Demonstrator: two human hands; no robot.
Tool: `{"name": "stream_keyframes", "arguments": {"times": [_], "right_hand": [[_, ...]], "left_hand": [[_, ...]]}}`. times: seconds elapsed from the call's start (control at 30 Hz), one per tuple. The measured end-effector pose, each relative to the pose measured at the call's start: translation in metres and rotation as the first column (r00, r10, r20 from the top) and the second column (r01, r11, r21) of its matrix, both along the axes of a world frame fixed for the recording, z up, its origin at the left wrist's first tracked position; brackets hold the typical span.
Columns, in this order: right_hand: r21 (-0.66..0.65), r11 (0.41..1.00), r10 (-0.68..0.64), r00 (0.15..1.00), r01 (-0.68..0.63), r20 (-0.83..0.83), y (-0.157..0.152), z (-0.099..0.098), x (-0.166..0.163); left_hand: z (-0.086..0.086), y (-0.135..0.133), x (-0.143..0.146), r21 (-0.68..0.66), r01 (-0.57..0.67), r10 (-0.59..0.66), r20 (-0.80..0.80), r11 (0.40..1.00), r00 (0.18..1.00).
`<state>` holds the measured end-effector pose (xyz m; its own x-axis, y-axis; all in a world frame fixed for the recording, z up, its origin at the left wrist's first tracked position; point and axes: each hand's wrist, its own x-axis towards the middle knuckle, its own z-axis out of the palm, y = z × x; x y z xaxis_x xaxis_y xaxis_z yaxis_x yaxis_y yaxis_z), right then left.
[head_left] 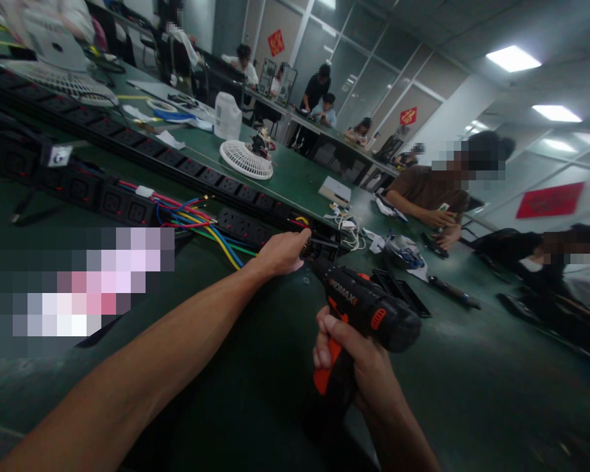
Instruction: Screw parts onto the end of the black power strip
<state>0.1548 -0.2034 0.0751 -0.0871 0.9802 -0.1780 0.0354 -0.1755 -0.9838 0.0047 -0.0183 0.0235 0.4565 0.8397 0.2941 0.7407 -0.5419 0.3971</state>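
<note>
Gripping the black-and-orange plastic drill [368, 305] with your right hand [356, 344]; your left hand [282, 254], hold unclear, at the black socket strip [243, 225] ahead. Likely fastening; next needs steady alignment.

One drill [368, 305], one jug [227, 116], three red posters [550, 200].

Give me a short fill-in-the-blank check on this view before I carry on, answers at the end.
1. The right hand holds a black-and-orange ____.
2. The ____ hand is nearer the black socket strips.
3. The tabletop is ____ in colour.

Missing words: drill; left; green.
</note>
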Motion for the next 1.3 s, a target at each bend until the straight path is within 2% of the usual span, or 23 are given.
{"name": "stream_keyframes", "arguments": {"times": [0.27, 0.87, 1.3], "right_hand": [[0.006, 1.0, -0.015, 1.0, 0.015, -0.019, 0.001, -0.003, -0.0009], [0.014, 1.0, 0.014, 1.0, -0.014, 0.003, 0.0015, -0.0036, 0.0017], [0.007, 1.0, 0.012, 1.0, -0.012, 0.01, 0.0012, -0.0023, 0.0004]], "left_hand": [[-0.0017, 0.0002, 0.0005, 0.03, -0.008, 0.008, 0.002, 1.0, 1.0], [0.0007, -0.0007, -0.0001, -0.01, -0.005, 0.005, 0.005, 1.0, 1.0], [-0.0002, -0.0008, -0.0001, 0.015, -0.008, 0.008, 0.007, 1.0, 1.0]]}}
